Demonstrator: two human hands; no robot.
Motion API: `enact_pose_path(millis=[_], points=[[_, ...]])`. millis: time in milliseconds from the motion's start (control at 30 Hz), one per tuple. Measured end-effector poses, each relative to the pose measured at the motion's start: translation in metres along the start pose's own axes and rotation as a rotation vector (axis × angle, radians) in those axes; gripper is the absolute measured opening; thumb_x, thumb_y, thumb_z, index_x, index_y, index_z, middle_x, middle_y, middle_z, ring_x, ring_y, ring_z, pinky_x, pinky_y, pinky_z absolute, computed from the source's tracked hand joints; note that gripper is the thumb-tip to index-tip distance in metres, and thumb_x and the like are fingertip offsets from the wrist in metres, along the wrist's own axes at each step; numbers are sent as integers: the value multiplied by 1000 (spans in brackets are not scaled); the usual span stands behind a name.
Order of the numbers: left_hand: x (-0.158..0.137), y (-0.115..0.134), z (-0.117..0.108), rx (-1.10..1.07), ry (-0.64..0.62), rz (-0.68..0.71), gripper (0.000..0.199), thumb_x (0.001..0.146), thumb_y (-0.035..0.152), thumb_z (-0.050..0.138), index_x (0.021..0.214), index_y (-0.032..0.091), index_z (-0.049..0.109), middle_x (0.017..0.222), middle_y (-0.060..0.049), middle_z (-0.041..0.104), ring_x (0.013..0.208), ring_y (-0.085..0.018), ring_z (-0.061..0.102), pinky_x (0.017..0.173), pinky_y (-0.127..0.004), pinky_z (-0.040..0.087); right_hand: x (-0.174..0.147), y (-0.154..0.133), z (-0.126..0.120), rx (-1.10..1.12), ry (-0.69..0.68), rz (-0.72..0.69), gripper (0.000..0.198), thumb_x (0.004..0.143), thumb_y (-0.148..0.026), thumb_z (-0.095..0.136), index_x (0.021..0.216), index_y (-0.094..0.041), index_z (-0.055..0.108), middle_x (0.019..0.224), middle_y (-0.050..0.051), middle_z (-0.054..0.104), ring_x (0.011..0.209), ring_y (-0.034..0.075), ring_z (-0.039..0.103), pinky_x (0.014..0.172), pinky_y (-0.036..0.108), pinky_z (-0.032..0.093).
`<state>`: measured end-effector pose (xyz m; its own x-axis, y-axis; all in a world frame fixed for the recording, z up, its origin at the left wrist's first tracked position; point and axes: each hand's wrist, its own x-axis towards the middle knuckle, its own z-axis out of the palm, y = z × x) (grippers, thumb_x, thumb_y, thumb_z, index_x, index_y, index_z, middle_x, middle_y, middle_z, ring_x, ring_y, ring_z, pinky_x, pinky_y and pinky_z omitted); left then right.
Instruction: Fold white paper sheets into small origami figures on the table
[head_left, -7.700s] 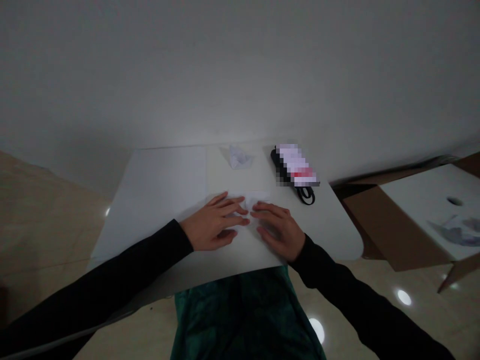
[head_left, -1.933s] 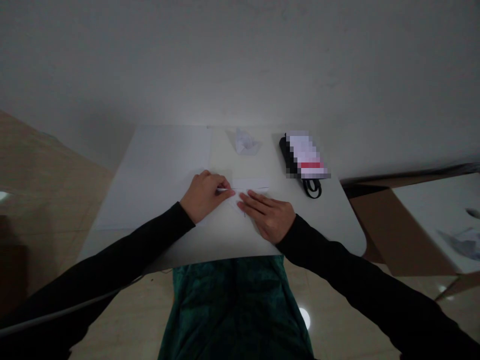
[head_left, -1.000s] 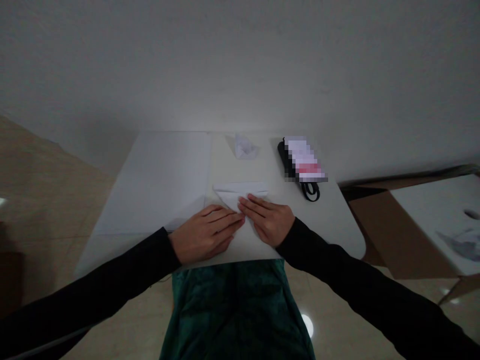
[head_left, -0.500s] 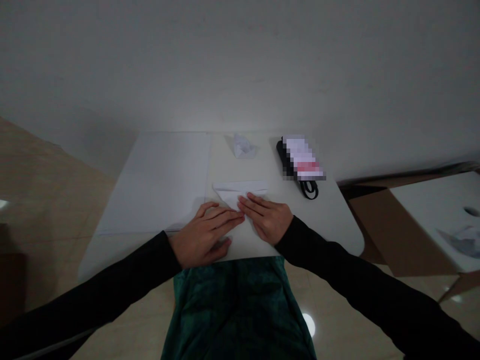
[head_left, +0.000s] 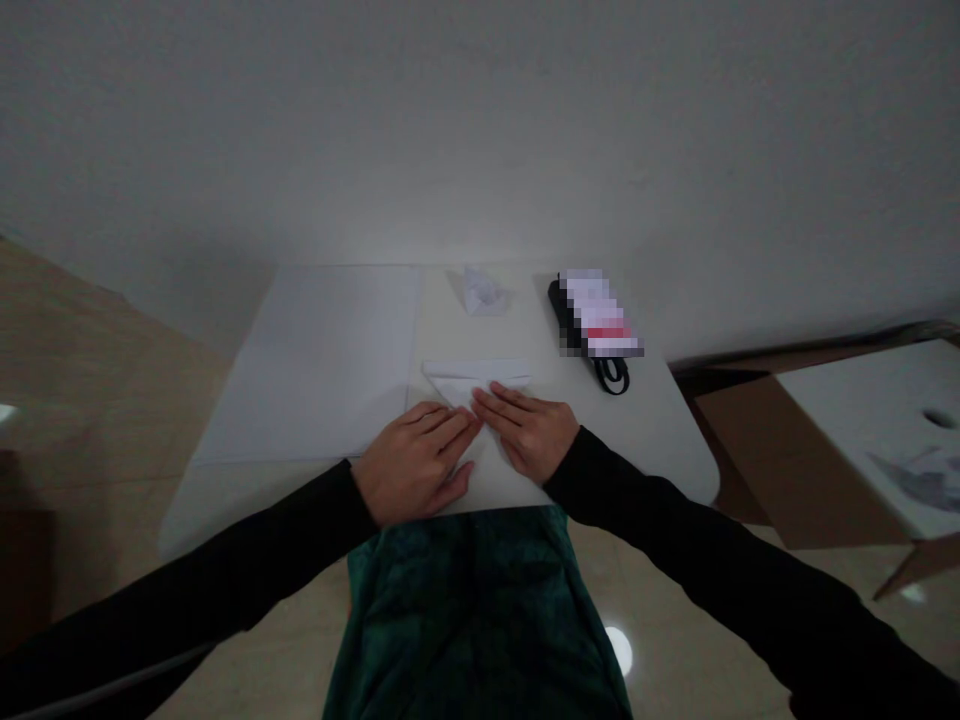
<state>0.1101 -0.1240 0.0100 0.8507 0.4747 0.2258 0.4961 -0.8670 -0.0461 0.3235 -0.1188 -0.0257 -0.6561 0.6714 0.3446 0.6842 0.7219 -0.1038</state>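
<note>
A small folded sheet of white paper (head_left: 459, 382) lies on the white table, its long straight edge at the far side and its sides narrowing toward me. My left hand (head_left: 420, 462) reaches in from the left, fingertips pressing down on the paper's near part, thumb apart from the fingers. From the right, my right hand (head_left: 529, 430) lies with its fingers stretched flat over the paper's right and middle part. The fingertips of both hands nearly meet. The near tip of the paper is hidden under them.
A stack of large white sheets (head_left: 315, 350) covers the table's left side. At the back stands a crumpled or folded white paper piece (head_left: 481, 292). A black object with a cord (head_left: 613, 375), partly blurred out, lies at the back right. A cardboard box (head_left: 795, 460) is beyond the table's right edge.
My left hand has shifted slightly up and its fingers have bent more over the paper's near part. My right hand stays in nearly the same place on the paper.
</note>
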Motion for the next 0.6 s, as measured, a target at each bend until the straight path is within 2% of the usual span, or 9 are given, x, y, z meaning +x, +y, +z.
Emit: enact_pose_path(millis=[233, 467, 600], points=[[1, -10, 4, 65, 23, -136, 40, 88, 30, 45, 117, 7, 61, 115, -16, 64, 103, -28, 61, 92, -43, 47, -1, 2, 2, 45, -17, 18, 47, 82, -8, 48, 128, -13, 56, 135, 7, 55, 126, 22, 50, 97, 38, 51], [4, -27, 2, 56, 1, -299, 35, 88, 28, 43, 106, 6, 65, 103, -18, 65, 97, -28, 63, 94, -46, 47, -1, 2, 0, 57, -28, 27, 48, 82, -7, 47, 129, -15, 55, 135, 6, 55, 126, 22, 50, 95, 39, 52], [0, -22, 1, 89, 8, -282, 37, 89, 25, 43, 111, 2, 61, 111, -21, 62, 114, -32, 55, 105, -50, 38, -1, 2, 0, 51, -12, 28, 46, 83, -7, 46, 128, -15, 56, 134, 6, 55, 125, 21, 51, 94, 38, 52]])
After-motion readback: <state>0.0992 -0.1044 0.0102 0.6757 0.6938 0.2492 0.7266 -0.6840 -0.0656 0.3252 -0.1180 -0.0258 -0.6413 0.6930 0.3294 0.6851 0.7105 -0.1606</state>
